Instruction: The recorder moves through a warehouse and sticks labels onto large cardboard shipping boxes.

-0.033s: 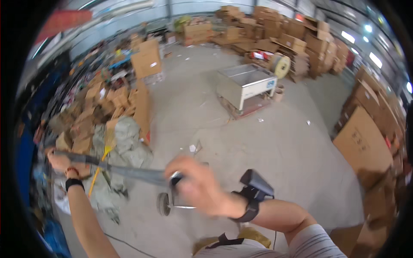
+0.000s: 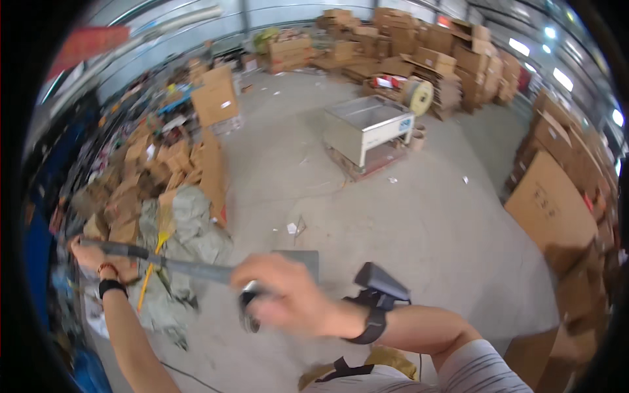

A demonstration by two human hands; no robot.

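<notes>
A long grey bar with a darker sleeve near its far-left end runs across in front of me; it looks like a cart handle. My left hand is closed around its left end. At its right end my right hand is closed too, smeared by motion, with a dark and shiny metal end piece below the fingers. Behind the right hand a flat grey plate shows in part. How the plate joins the bar is hidden. A black device is strapped to my right wrist.
Cardboard boxes, grey-green sacking and a yellow-handled tool lie to the left. A white metal trough on legs stands ahead, beside a cable reel. Flattened cartons lean at the right.
My right hand and the bar's near end have shifted left and slightly down. A wheel seen below the right hand before no longer shows, and more of the grey plate does.
</notes>
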